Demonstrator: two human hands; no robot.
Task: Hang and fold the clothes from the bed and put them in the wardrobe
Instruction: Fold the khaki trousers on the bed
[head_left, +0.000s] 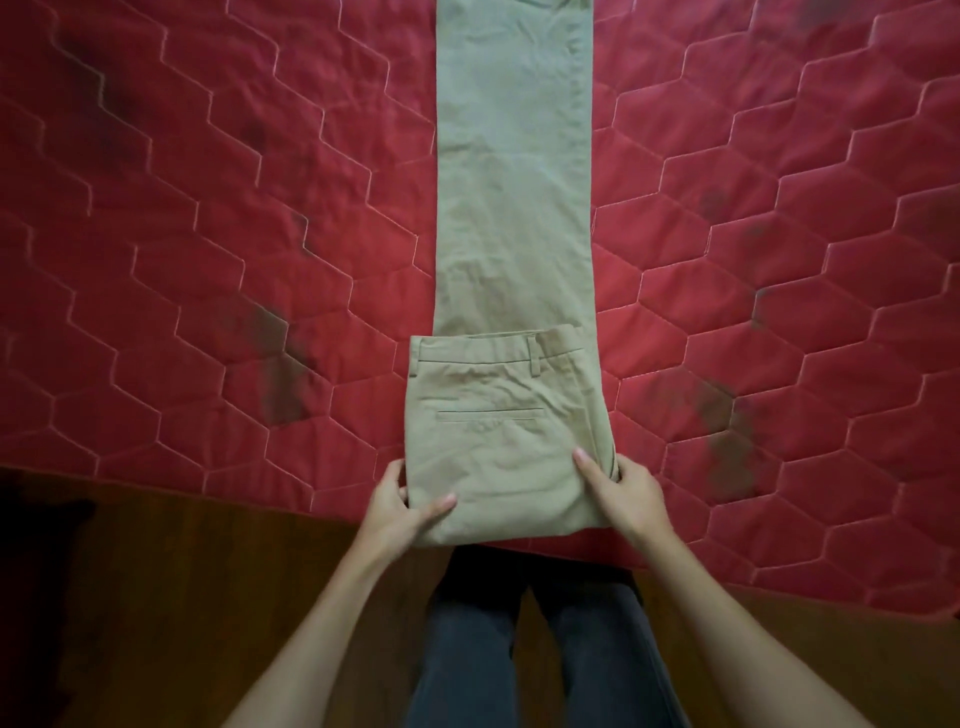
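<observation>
1. The tan trousers (511, 208) are laid on the red bed (208, 234), with the legs stretched far and the waist folded over by the near edge.
2. The fold's two sides are pinched by the left hand (400, 506) and the right hand (626, 488).
3. The cloth is likely soft and floppy, so both corners should be held.
4. Open bed is seen left and right.
</observation>
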